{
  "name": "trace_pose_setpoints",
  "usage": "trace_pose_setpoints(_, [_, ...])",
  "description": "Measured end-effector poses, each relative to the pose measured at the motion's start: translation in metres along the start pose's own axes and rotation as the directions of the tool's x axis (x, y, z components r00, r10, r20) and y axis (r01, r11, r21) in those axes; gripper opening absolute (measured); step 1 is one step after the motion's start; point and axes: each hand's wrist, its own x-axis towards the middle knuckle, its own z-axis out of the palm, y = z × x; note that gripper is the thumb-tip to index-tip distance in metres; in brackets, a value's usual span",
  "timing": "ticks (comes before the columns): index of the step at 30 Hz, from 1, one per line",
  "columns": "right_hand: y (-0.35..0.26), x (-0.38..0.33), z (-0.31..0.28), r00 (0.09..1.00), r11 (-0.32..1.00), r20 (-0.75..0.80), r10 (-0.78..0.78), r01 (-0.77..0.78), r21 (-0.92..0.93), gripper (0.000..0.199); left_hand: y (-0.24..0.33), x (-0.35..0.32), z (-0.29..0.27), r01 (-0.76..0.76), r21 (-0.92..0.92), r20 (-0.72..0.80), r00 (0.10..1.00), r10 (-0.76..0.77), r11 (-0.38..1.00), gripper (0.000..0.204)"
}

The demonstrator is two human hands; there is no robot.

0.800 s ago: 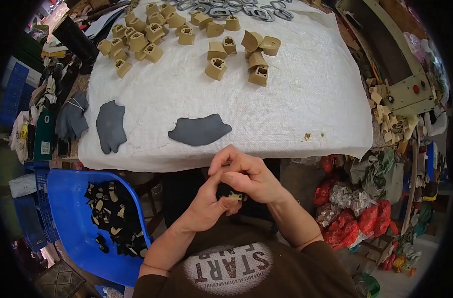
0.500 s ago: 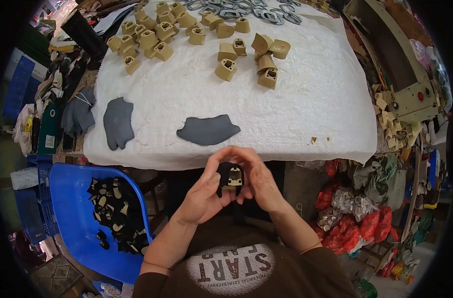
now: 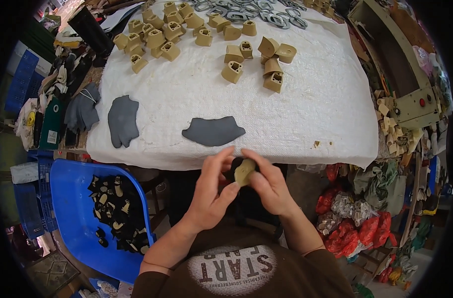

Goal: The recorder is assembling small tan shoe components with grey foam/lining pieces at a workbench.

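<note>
Just in front of the table's near edge, a shoe heel with a black covering round its side is held between my hands. Its tan end face points up at me. My left hand grips it from the left, thumb at its lower edge. On the other side my right hand has thumb and fingers closed on it. Beyond my hands lies one dark grey cut piece of sheet material on the table, and another such piece farther left. My fingers hide part of the black covering.
White woven sheeting covers the table. Bare tan heels are heaped toward the back, near grey metal rings. A blue tub with black-covered pieces stands at left. Red bags lie low at right, below a metal machine.
The heel has turned in my hands: its hollow end faced me before, and now its flat tan face does. My fingers have shifted round it. The whole view has moved slightly.
</note>
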Motion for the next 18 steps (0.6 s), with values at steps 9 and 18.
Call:
trace_pose_setpoints(9, [-0.001, 0.002, -0.004, 0.988, 0.938, 0.155, 0.016, 0.039, -0.345, 0.038, 0.007, 0.004, 0.000, 0.202, -0.159, 0.027, 0.979, -0.200, 0.966, 0.043])
trace_pose_setpoints(18, [0.011, 0.027, -0.013, 0.933, 0.948, 0.277, -0.231, 0.152, 0.280, 0.011, 0.009, 0.000, 0.002, 0.320, -0.223, 0.344, 0.910, -0.232, 0.921, 0.048])
